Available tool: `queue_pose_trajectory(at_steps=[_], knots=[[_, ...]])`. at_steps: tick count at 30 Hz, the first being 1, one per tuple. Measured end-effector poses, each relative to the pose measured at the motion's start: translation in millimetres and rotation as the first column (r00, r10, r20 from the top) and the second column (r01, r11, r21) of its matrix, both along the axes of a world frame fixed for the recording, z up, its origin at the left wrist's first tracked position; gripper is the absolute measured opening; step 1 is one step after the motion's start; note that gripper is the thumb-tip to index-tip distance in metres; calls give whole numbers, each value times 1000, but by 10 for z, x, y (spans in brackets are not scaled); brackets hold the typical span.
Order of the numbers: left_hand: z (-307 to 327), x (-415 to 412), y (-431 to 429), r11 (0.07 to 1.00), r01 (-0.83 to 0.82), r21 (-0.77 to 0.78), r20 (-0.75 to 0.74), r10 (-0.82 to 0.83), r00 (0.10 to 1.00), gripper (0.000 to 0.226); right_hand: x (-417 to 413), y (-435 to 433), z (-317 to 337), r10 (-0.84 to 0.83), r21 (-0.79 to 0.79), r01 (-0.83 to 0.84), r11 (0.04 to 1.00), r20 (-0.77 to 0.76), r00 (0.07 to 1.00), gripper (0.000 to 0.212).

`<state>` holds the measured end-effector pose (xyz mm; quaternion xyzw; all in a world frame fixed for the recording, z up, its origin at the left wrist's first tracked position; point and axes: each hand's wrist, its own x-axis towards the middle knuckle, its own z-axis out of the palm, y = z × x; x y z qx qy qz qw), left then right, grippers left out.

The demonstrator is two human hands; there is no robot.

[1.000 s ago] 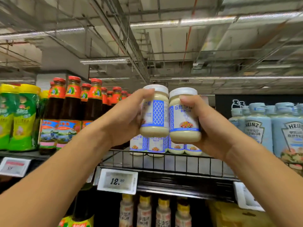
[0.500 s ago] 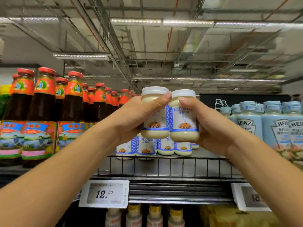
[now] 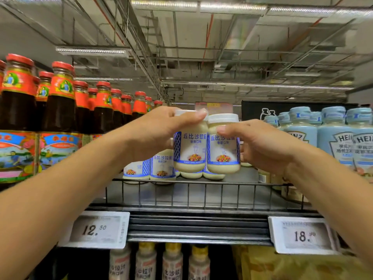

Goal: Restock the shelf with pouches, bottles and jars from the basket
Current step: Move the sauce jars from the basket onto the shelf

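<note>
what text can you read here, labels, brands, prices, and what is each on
"丘比沙拉酱": on the jar in the left hand and the jar in the right hand; smaller print below is blurred.
"HEINZ": pale blue bottles, partly cut off.
"12.50": left price tag.
"18.": right price tag; last digits blurred.
Red-capped bottles: labels unreadable.

Cream jars [image 3: 190, 146] wear blue lattice labels; dark bottles [image 3: 60, 102] red caps.

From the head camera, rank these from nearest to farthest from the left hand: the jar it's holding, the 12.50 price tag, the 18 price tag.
1. Jar, gripped in the left hand.
2. 12.50 price tag, below, on the shelf edge.
3. 18 price tag, lower right.
</note>
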<state>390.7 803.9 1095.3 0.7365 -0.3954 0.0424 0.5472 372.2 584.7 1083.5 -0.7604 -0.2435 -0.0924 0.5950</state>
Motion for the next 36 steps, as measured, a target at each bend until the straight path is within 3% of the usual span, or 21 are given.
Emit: queue_pose_trajectory(at_steps=[7,11,14,19,22,25,28,36], knots=[[-28,1,91,957,-164,238,130,136,982,48,-4,-120,6,-47,-219,28,975,-80,996,60],[-83,13,121,949,-133,285,99,109,989,53,-26,-134,-6,-54,-322,8,947,-134,990,71],[-144,74,152,946,-102,309,73,83,994,62,-13,-154,-15,-28,-326,-31,945,-175,984,69],[-135,116,179,938,-157,310,137,119,983,57,-40,-167,-28,-6,-323,-59,945,-197,980,56],[-88,113,208,919,-279,279,277,201,940,68,-104,-180,-39,-66,-334,35,942,-82,994,55],[-53,57,214,884,-364,295,457,204,866,60,-177,-195,-30,-173,-321,219,921,167,971,70],[-26,12,196,861,-391,326,530,176,829,51,-221,-174,-9,-164,-354,293,888,350,922,60],[38,329,148,797,-475,371,598,186,779,38,-16,-133,45,-246,-445,405,799,373,895,31]])
